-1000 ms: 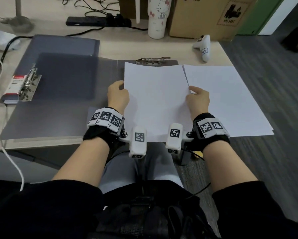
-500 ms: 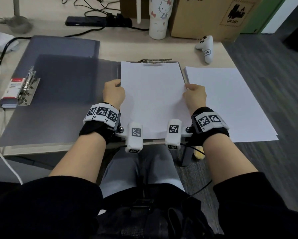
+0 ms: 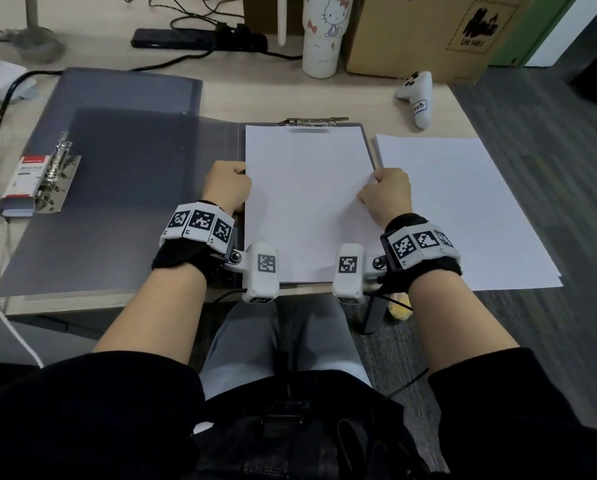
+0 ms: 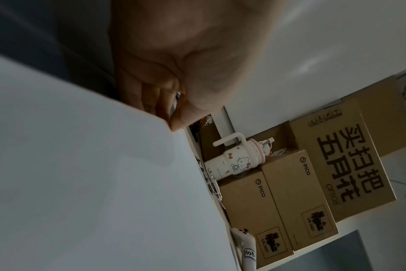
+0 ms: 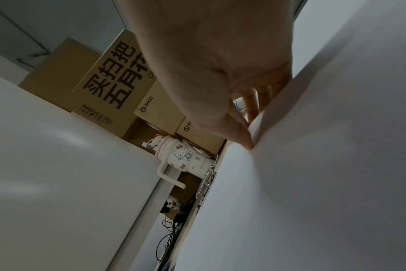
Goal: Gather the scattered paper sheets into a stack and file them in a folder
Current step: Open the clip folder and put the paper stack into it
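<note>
While a ring binder [image 3: 48, 178] lies open at the far left of the table [image 3: 290, 98], its grey cover spreading rightward, the grey folder [image 3: 151, 188] sits open just beside it, its metal clip [image 3: 316, 121] at the far edge. On the folder's right half lies a stack of white paper sheets [image 3: 307, 202], its far edge just short of the clip. The left hand [image 3: 228, 183] pinches the stack's left edge, thumb above and fingers curled under, as the left wrist view shows. The right hand [image 3: 387, 195] pinches the right edge the same way, the paper puckering slightly at the thumb in the right wrist view. Right of it a second pile of sheets [image 3: 463, 216] lies flat, overhanging the table's near right corner. Farther back stand a white tumbler [image 3: 324, 36], cardboard boxes [image 3: 428, 32] and a white controller [image 3: 416, 97]
</note>
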Demonstrator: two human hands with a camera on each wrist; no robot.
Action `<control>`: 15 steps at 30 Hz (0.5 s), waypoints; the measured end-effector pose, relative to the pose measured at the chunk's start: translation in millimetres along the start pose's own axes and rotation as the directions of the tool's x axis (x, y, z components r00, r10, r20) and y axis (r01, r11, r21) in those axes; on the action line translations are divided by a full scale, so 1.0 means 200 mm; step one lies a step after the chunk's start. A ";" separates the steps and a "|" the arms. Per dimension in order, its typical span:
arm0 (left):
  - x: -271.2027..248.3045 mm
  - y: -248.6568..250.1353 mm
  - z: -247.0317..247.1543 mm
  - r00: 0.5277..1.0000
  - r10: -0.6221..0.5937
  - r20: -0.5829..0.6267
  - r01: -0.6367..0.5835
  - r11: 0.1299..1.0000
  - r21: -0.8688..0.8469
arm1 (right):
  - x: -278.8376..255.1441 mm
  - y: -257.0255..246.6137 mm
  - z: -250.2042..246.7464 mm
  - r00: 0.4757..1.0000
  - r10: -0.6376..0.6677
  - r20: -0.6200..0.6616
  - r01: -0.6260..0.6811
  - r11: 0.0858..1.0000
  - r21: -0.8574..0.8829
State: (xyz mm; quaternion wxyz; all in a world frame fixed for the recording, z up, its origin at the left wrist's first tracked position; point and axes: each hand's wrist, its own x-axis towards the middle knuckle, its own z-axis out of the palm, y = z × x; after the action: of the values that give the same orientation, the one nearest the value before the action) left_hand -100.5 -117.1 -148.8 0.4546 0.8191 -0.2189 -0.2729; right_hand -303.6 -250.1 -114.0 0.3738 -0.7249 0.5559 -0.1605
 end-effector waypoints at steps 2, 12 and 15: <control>0.00 0.00 0.00 1.000 -0.009 0.000 0.009 1.000 0.007 | 0.02 0.01 0.01 1.000 -0.005 -0.007 0.005 0.999 -0.031; -0.05 0.05 -0.02 0.999 -0.022 0.040 0.025 0.998 -0.065 | 0.02 0.01 0.02 1.000 -0.018 0.008 0.019 0.997 -0.078; -0.07 0.07 -0.03 0.998 -0.027 0.048 0.030 0.997 -0.066 | 0.02 0.00 0.01 1.000 -0.005 0.010 0.007 0.992 -0.123</control>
State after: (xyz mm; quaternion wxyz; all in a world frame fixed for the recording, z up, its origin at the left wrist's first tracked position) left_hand -108.3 -112.4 -131.5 0.4726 0.7998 -0.2086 -0.3056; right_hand -300.2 -252.4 -116.4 0.3306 -0.7490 0.5608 -0.1236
